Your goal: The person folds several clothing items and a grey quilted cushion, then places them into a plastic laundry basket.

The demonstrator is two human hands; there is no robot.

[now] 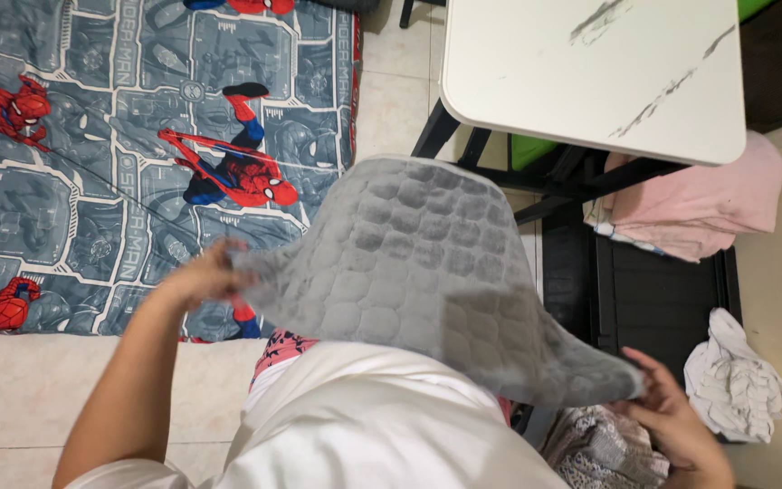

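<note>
My left hand (199, 276) and right hand (672, 417) each pinch a corner of the grey quilted cloth (418, 272), stretched mid-frame. I judge even tension keeps it flat; the patterned mat (92, 163) lies upper left.

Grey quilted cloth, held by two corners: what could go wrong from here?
The grey quilted cloth is pinched only at its edges by the left hand and right hand, so a corner could slip free. Its far edge hangs close to the white table and might snag on the corner.
</note>
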